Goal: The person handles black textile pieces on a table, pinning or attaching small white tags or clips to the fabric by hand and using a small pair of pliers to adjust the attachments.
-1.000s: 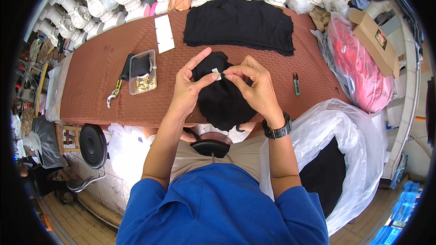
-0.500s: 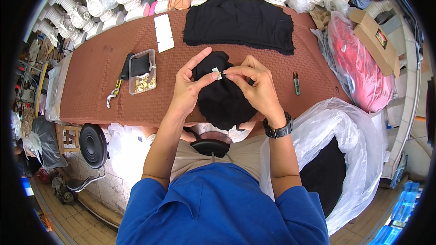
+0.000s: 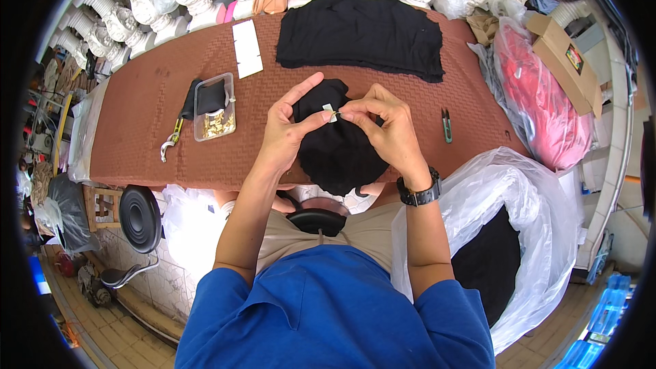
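Note:
A bunched piece of black fabric (image 3: 338, 160) lies at the table's near edge, under both hands. A small white label (image 3: 327, 108) shows against its upper part. My left hand (image 3: 283, 123) has its thumb at the label, closed in a pinch there, while one finger points up and away. Beside it, my right hand (image 3: 384, 126) pinches a thin, small piece at the label's right edge, too small to name for certain. The two sets of fingertips are almost touching. A black watch sits on my right wrist.
On the left stands a clear plastic box (image 3: 197, 115) with small gold pieces and a black pad, beside a yellow-handled tool (image 3: 175, 133). A white card (image 3: 247, 49), folded black fabric (image 3: 359, 37) and green thread snips (image 3: 446, 126) lie on the brown-covered table. A plastic bag (image 3: 547, 212) stands right.
Both hands and the label have shifted very slightly to the right. The pinch at the label stays, and a little more of the thin piece shows between the fingertips.

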`<state>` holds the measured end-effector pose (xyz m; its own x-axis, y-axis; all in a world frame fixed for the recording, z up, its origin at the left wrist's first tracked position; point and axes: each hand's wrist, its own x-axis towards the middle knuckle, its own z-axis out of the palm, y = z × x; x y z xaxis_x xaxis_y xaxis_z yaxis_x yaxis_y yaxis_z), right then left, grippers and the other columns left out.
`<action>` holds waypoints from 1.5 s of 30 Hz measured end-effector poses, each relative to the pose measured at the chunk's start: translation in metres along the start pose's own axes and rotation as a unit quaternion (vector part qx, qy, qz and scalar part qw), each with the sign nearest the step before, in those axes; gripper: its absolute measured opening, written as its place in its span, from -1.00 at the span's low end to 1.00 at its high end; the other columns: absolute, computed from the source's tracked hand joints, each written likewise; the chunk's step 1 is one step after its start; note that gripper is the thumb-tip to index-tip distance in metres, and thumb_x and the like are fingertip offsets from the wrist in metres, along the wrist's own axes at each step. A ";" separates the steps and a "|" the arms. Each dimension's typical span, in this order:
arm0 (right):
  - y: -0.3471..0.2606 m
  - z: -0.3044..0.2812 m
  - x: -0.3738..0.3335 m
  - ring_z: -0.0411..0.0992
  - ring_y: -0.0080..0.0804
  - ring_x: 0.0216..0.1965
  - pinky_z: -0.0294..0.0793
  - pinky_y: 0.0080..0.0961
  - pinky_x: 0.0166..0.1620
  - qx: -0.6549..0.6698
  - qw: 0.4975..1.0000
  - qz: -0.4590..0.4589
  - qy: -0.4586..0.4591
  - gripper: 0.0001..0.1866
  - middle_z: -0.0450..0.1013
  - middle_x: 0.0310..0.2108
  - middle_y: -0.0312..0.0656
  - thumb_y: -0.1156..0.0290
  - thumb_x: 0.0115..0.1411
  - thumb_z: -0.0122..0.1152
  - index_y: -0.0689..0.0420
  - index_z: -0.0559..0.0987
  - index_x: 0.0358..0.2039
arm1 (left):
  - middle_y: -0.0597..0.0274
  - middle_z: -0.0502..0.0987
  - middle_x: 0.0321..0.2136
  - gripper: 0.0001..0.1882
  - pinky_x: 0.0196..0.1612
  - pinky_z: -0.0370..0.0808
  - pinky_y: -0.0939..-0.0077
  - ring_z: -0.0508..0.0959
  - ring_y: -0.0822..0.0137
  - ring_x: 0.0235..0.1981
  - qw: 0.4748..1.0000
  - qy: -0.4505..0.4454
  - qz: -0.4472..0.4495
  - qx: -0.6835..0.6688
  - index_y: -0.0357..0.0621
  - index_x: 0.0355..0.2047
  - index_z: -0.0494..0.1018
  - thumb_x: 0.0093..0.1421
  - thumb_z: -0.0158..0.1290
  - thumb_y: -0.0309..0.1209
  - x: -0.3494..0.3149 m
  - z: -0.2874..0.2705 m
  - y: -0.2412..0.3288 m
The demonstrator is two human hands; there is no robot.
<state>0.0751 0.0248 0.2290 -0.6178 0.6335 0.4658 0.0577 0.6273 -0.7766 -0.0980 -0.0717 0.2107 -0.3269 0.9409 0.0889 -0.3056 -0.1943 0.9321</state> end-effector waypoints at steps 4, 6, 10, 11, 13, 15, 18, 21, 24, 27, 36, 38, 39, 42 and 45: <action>0.004 -0.001 0.000 0.41 -0.48 -0.48 0.39 -0.53 -0.39 0.017 1.000 0.012 -0.012 -0.89 0.46 -0.46 -0.26 0.59 0.11 0.40 0.17 0.72 -0.31 | 0.16 0.49 0.11 -0.30 0.11 0.48 0.59 0.54 0.51 -0.01 1.000 -0.008 -0.005 0.002 -0.28 0.27 0.35 0.10 0.26 -0.69 -0.001 0.000 0.000; 0.006 -0.001 0.000 0.41 -0.51 -0.47 0.39 -0.54 -0.39 0.040 0.999 0.024 -0.018 -0.89 0.48 -0.45 -0.27 0.58 0.11 0.41 0.17 0.72 -0.32 | 0.15 0.47 0.13 -0.30 0.11 0.48 0.58 0.53 0.51 0.00 1.000 -0.011 -0.005 0.006 -0.28 0.27 0.35 0.10 0.26 -0.68 -0.001 0.000 0.001; 0.012 0.001 -0.002 0.43 -0.58 -0.43 0.40 -0.57 -0.35 0.089 0.995 0.044 -0.030 -0.91 0.51 -0.43 -0.30 0.58 0.12 0.40 0.18 0.71 -0.32 | 0.14 0.50 0.10 -0.30 0.10 0.49 0.58 0.55 0.50 -0.03 1.000 -0.013 -0.006 0.006 -0.27 0.27 0.35 0.09 0.26 -0.69 -0.001 0.000 0.001; 0.014 0.001 -0.002 0.43 -0.60 -0.41 0.40 -0.58 -0.34 0.099 0.993 0.048 -0.034 -0.91 0.51 -0.43 -0.31 0.58 0.13 0.40 0.19 0.71 -0.32 | 0.14 0.52 0.08 -0.30 0.09 0.50 0.58 0.56 0.50 -0.04 1.000 -0.011 -0.011 0.002 -0.27 0.27 0.35 0.10 0.26 -0.70 0.000 -0.001 0.000; 0.018 0.001 -0.002 0.44 -0.60 -0.39 0.41 -0.60 -0.30 0.128 0.990 0.044 -0.040 -0.89 0.51 -0.43 -0.32 0.60 0.15 0.37 0.21 0.70 -0.28 | 0.14 0.54 0.04 -0.31 0.07 0.52 0.59 0.58 0.49 -0.06 1.000 -0.009 -0.020 -0.006 -0.27 0.27 0.35 0.10 0.25 -0.70 0.000 -0.004 -0.002; 0.018 0.001 -0.003 0.44 -0.60 -0.37 0.42 -0.61 -0.26 0.158 0.984 0.071 -0.037 -0.88 0.52 -0.42 -0.33 0.61 0.18 0.35 0.22 0.67 -0.24 | 0.14 0.57 0.00 -0.31 0.06 0.53 0.59 0.59 0.48 -0.09 1.000 -0.009 -0.024 -0.006 -0.26 0.27 0.35 0.10 0.25 -0.71 0.000 -0.005 -0.001; 0.012 0.004 -0.002 0.46 -0.56 -0.34 0.44 -0.59 -0.22 0.189 0.974 0.126 -0.025 -0.85 0.52 -0.38 -0.31 0.62 0.19 0.32 0.22 0.64 -0.21 | 0.15 0.59 -0.04 -0.31 0.05 0.54 0.58 0.60 0.48 -0.10 0.999 -0.016 -0.029 -0.007 -0.25 0.27 0.36 0.09 0.26 -0.70 0.001 -0.002 -0.003; 0.010 0.006 0.000 0.48 -0.43 -0.35 0.47 -0.52 -0.21 0.131 0.989 0.067 -0.013 -0.83 0.49 -0.34 -0.24 0.63 0.17 0.31 0.22 0.62 -0.21 | 0.16 0.60 -0.05 -0.31 0.05 0.55 0.57 0.60 0.48 -0.10 1.000 0.001 -0.024 0.020 -0.23 0.26 0.37 0.09 0.27 -0.69 0.002 -0.002 -0.006; -0.002 0.005 0.003 0.49 -0.28 -0.37 0.47 -0.43 -0.25 -0.002 0.999 -0.041 -0.009 -0.83 0.45 -0.33 -0.17 0.66 0.14 0.30 0.24 0.62 -0.22 | 0.17 0.60 -0.06 -0.31 0.03 0.56 0.57 0.61 0.47 -0.11 0.997 0.021 0.001 0.072 -0.22 0.25 0.38 0.09 0.28 -0.69 0.004 -0.006 -0.015; -0.006 0.010 0.002 0.48 -0.20 -0.37 0.45 -0.34 -0.29 -0.024 0.998 -0.059 -0.024 -0.83 0.42 -0.34 -0.12 0.68 0.13 0.27 0.25 0.61 -0.24 | 0.17 0.61 -0.06 -0.32 0.01 0.56 0.58 0.61 0.47 -0.11 0.993 0.027 0.016 0.113 -0.23 0.25 0.38 0.08 0.28 -0.68 0.005 -0.006 -0.019; -0.036 -0.001 0.010 0.52 -0.40 -0.42 0.52 -0.50 -0.33 0.088 0.990 -0.086 0.068 -0.97 0.51 -0.37 -0.11 0.65 0.29 0.14 0.30 0.49 -0.26 | 0.07 0.57 0.03 -0.33 0.17 0.44 0.49 0.55 0.38 0.03 0.992 0.039 -0.010 0.121 -0.30 0.21 0.42 0.03 0.26 -0.65 0.005 -0.003 -0.014; -0.057 -0.021 0.011 0.52 -0.49 -0.44 0.54 -0.58 -0.34 0.163 0.978 -0.095 0.093 -0.97 0.53 -0.38 -0.11 0.63 0.34 0.10 0.29 0.46 -0.22 | 0.09 0.58 0.01 -0.33 0.13 0.47 0.51 0.57 0.40 -0.01 0.990 0.040 0.001 0.135 -0.30 0.21 0.41 0.04 0.25 -0.68 0.006 -0.004 -0.017; -0.069 -0.030 0.011 0.51 -0.52 -0.45 0.54 -0.60 -0.35 0.184 0.969 -0.130 0.104 -0.97 0.53 -0.40 -0.11 0.62 0.36 0.08 0.28 0.44 -0.21 | 0.11 0.59 0.00 -0.33 0.09 0.50 0.53 0.58 0.41 -0.04 0.987 0.042 0.018 0.156 -0.30 0.22 0.40 0.05 0.24 -0.69 0.007 -0.009 -0.023; -0.095 -0.052 0.007 0.50 -0.55 -0.47 0.52 -0.65 -0.41 0.230 0.940 -0.212 0.137 -0.96 0.51 -0.43 -0.08 0.62 0.37 0.06 0.29 0.41 -0.20 | 0.12 0.60 -0.01 -0.33 0.07 0.52 0.54 0.59 0.41 -0.06 0.972 0.054 0.056 0.221 -0.31 0.23 0.39 0.06 0.23 -0.72 0.011 -0.018 -0.040; -0.093 -0.051 0.003 0.52 -0.55 -0.44 0.53 -0.66 -0.38 0.238 0.951 -0.150 0.128 -0.95 0.54 -0.42 -0.11 0.62 0.35 0.11 0.29 0.46 -0.20 | 0.12 0.60 -0.03 -0.33 0.07 0.52 0.55 0.59 0.42 -0.07 0.975 0.055 0.070 0.205 -0.30 0.23 0.39 0.06 0.23 -0.72 0.013 -0.015 -0.041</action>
<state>0.1075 -0.0088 0.3243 -0.3366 0.5855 0.7375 -0.4905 0.5596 -0.6680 -0.1026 -0.0560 0.1685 -0.4404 0.8733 0.2086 0.1252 -0.1703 0.9774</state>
